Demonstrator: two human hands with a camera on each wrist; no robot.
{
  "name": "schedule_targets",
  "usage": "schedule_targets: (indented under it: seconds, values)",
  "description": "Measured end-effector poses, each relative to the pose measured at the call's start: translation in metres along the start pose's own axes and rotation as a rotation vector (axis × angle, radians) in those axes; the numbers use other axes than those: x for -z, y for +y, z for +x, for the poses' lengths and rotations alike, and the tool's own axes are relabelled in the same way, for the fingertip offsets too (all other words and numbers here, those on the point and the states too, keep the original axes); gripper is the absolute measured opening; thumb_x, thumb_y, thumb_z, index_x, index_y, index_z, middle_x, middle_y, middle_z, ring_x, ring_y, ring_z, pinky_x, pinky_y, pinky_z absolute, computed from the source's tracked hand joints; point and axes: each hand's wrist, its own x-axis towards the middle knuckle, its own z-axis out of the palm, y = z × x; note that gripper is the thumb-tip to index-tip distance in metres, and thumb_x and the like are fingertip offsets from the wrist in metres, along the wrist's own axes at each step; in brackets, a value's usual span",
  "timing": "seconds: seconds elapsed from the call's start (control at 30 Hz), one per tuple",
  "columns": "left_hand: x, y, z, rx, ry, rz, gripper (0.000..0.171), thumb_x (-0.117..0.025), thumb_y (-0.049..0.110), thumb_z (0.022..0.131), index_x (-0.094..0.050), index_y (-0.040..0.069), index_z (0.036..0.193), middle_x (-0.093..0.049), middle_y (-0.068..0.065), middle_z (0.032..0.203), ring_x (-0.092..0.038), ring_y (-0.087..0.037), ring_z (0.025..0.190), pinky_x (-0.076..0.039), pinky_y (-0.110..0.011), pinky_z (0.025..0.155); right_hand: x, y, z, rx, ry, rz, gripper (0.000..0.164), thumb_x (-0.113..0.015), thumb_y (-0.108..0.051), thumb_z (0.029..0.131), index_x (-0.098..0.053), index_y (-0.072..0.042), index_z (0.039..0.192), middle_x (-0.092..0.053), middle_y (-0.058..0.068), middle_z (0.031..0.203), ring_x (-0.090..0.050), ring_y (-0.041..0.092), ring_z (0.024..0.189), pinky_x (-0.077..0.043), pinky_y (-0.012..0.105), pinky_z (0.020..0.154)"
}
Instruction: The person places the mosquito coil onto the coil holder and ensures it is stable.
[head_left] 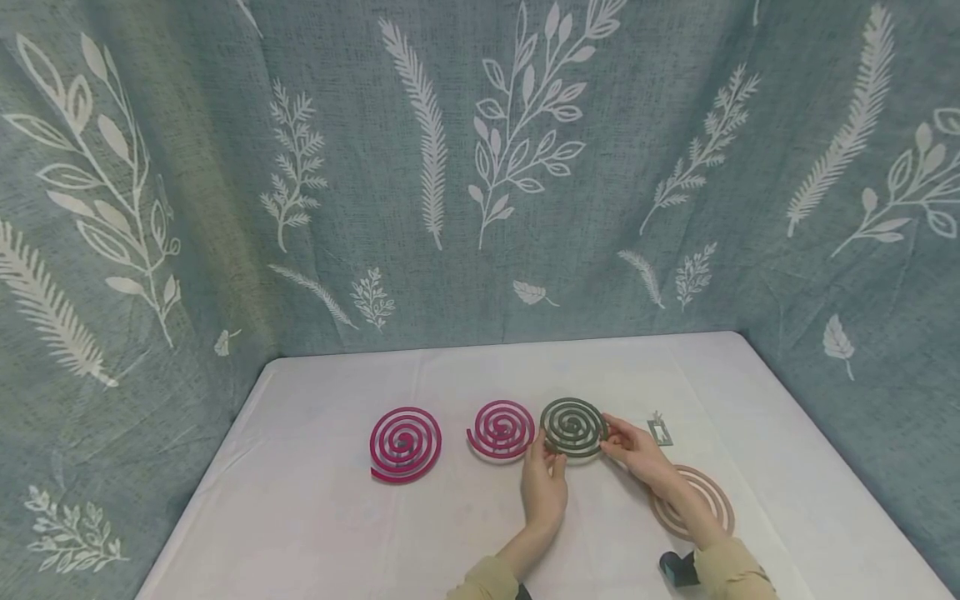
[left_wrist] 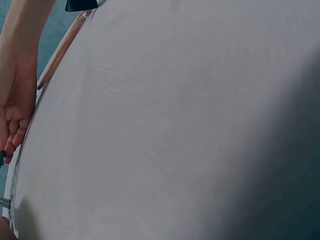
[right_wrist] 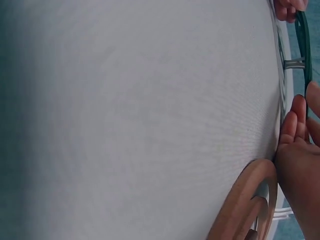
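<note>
A dark green mosquito coil (head_left: 572, 427) is held by its edges between my two hands. The left hand (head_left: 545, 492) pinches its lower left rim, and the right hand (head_left: 637, 454) pinches its right rim. Edge-on in the right wrist view, the green coil (right_wrist: 306, 50) has a thin grey metal-looking strip (right_wrist: 294, 64) beside it; whether they touch, I cannot tell. Left of the left hand is a pink mosquito coil (head_left: 502, 431), close to its fingers. Farther left lies a larger magenta coil (head_left: 405, 444).
Under the right forearm lies a brown coil (head_left: 717, 494), partly covered. A small metal stand (head_left: 667, 437) with a cut-out lies just right of the right hand. The white-covered table (head_left: 322, 517) is bordered by a blue-green leaf-patterned curtain (head_left: 337, 167).
</note>
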Motion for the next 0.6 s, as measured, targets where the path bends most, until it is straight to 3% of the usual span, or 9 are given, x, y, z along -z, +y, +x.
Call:
schedule_targets:
  seconds: [0.37, 0.6]
  values:
    - [0.0002, -0.0055, 0.0017, 0.012, -0.022, -0.05, 0.051, -0.058, 0.005, 0.09, -0.042, -0.001, 0.138, -0.053, -0.018, 0.129, -0.06, -0.03, 0.111, -0.051, -0.031, 0.093, -0.0008, 0.0043, 0.0033, -0.003, -0.012, 0.017, 0.07, -0.066, -0.015, 0.085, -0.032, -0.001, 0.145, -0.051, 0.01, 0.113, -0.051, 0.012, 0.09, -0.047, 0.016, 0.072]
    - [0.0005, -0.0083, 0.0032, 0.016, -0.025, -0.086, 0.051, -0.059, 0.006, 0.089, -0.043, -0.001, 0.137, -0.057, -0.017, 0.123, -0.061, -0.029, 0.109, -0.051, -0.029, 0.093, 0.0013, 0.0031, 0.002, 0.017, -0.033, 0.026, 0.072, -0.068, -0.015, 0.083, -0.034, 0.001, 0.144, -0.052, 0.011, 0.112, -0.051, 0.012, 0.088, -0.048, 0.016, 0.071]
